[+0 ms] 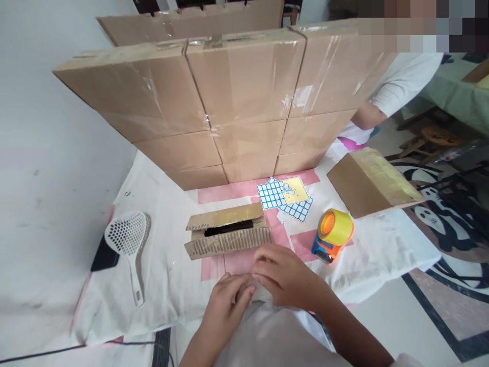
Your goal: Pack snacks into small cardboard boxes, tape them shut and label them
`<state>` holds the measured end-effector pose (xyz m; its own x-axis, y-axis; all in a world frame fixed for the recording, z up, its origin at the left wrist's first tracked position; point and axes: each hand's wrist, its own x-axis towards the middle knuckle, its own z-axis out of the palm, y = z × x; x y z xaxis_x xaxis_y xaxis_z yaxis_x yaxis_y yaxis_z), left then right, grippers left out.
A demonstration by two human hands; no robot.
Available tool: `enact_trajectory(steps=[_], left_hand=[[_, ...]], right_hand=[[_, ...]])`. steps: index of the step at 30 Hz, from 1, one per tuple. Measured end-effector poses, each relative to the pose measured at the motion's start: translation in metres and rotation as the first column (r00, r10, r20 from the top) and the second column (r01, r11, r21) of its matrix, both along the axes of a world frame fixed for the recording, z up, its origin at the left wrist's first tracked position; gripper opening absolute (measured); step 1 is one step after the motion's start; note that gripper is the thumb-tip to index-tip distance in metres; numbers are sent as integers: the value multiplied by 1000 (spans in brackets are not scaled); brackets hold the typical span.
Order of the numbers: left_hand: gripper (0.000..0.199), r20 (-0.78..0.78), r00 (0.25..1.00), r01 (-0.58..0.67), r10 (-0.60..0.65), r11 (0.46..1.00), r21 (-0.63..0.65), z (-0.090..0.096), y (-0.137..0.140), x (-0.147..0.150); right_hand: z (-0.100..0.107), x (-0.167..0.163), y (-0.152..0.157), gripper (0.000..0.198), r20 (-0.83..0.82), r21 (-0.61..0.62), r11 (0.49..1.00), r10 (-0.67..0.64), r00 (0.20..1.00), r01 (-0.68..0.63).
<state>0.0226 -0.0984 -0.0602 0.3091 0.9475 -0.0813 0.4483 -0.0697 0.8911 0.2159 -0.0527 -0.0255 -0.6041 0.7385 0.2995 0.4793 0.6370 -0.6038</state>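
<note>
My left hand (231, 297) is at the table's near edge, close to my body, with its fingers curled and thumb drawn in. Its fingertips meet those of my right hand (281, 275), which is closed too. Whatever the fingers may hold is hidden or too small to make out. Just beyond them lies a small cardboard box (229, 243) with its flaps raised and a dark opening between. Behind the box to the right rest sheets with blue-outlined squares (272, 195) and a yellow card (297, 190).
A cardboard wall of taped boxes (248, 92) stands across the table's back. At right are a tape dispenser with yellow tape (338, 228) and a cardboard box (361, 186). A white slotted skimmer (128, 235) lies left, over a dark flat object (104, 256). Another person's sleeve (407, 84) shows behind.
</note>
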Motion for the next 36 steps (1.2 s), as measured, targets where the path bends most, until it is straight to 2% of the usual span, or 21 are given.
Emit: enact_trajectory(steps=[3, 4, 5, 6, 7, 8, 9, 11, 12, 13, 14, 16, 19, 21, 24, 28, 29, 31, 33, 34, 36], left_hand=[[33, -55, 997, -67, 53, 955, -290, -14, -7, -12], [34, -104, 993, -90, 58, 937, -338, -18, -8, -19], [33, -162, 985, -115, 65, 939, -324, -19, -8, -27], [28, -218, 973, -132, 79, 962, -239, -17, -6, -35], [22, -262, 959, -132, 106, 988, -85, -14, -3, -43], [17, -290, 946, -113, 141, 987, 112, -9, 2, -49], [14, -306, 935, -80, 181, 946, 314, -3, 9, -53], [23, -331, 907, -1, 260, 788, 616, 9, 27, -54], [32, -356, 885, 35, 299, 721, 692, 12, 37, -51], [41, -394, 858, 67, 329, 690, 720, 14, 47, -48], [47, -441, 833, 99, 335, 694, 713, 13, 56, -44], [55, -529, 798, 149, 289, 756, 638, 7, 68, -37], [63, -581, 794, 193, 181, 830, 523, -7, 71, -33], [65, -582, 796, 191, 168, 842, 505, -12, 67, -34], [67, -602, 777, 195, 186, 837, 511, -10, 61, -32], [68, -657, 724, 235, 210, 820, 522, -3, 59, -25], [67, -664, 718, 245, 210, 816, 523, -3, 60, -24], [65, -667, 716, 261, 207, 806, 531, -5, 60, -24], [63, -657, 726, 273, 206, 790, 549, -9, 60, -27], [61, -646, 735, 272, 205, 784, 558, -11, 59, -29], [58, -617, 763, 266, 194, 775, 573, -14, 56, -33]], right_hand=[[3, 15, -4, 16, -36, 46, 998, 36, 999, -34], [7, 24, -6, 15, -111, 38, 999, 7, 994, -3], [14, 34, -8, 15, -200, 23, 999, -41, 979, 47], [22, 44, -9, 16, -281, 6, 995, -95, 955, 101], [30, 54, -9, 15, -340, -4, 989, -142, 930, 150], [39, 62, -7, 15, -373, -6, 983, -172, 912, 183], [48, 67, -4, 14, -377, -13, 982, -181, 908, 190], [61, 72, 7, 14, -328, -44, 990, -141, 934, 134], [65, 70, 15, 14, -292, -64, 995, -96, 952, 81], [69, 66, 23, 13, -257, -84, 996, -48, 965, 27], [71, 61, 32, 13, -227, -103, 994, 2, 974, -26], [72, 48, 50, 13, -192, -130, 985, 84, 978, -110], [63, 25, 78, 14, -134, -156, 977, 122, 983, -142], [49, 11, 96, 14, -58, -164, 980, 101, 993, -109], [22, -5, 118, 10, 83, -131, 991, 38, 996, -27], [-2, -15, 130, 7, 192, -85, 996, -23, 981, 40], [-4, -16, 129, 14, 200, -82, 994, -59, 978, 77], [-8, -15, 128, 44, 191, -57, 981, -173, 966, 187], [-12, -7, 128, 64, 134, -4, 949, -311, 941, 314], [-16, 2, 129, 63, 93, 8, 927, -374, 923, 375], [-24, 27, 134, 45, 73, -28, 863, -502, 862, 505]])
